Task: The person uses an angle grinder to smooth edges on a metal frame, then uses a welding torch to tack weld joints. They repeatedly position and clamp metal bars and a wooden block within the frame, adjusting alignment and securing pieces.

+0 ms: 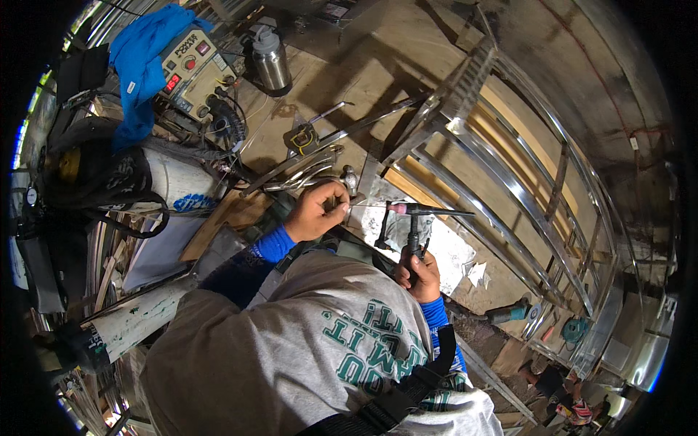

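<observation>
A black TIG welding torch [414, 234] with a pinkish nozzle [397, 208] is upright in my right hand [419, 277], fingers wrapped round its handle. Its head lies sideways, nozzle toward my left hand [318, 211]. The left fingers are closed in a pinch on a thin metal rod [371, 206], which reaches to the nozzle. Whether the rod sits inside the nozzle or only meets its tip is too small to tell. Below the torch lies a bright white sheet [443, 251]. Just beyond my left hand is a shiny rounded metal piece [350, 176].
A curved shiny metal frame [509, 182] rises at the right. Far left stand a welding machine [196, 69] with a blue cloth [142, 65], a steel bottle [270, 62] and a gas cylinder [174, 178]. A tape measure [301, 136] lies ahead; an angle grinder [509, 312] lies right.
</observation>
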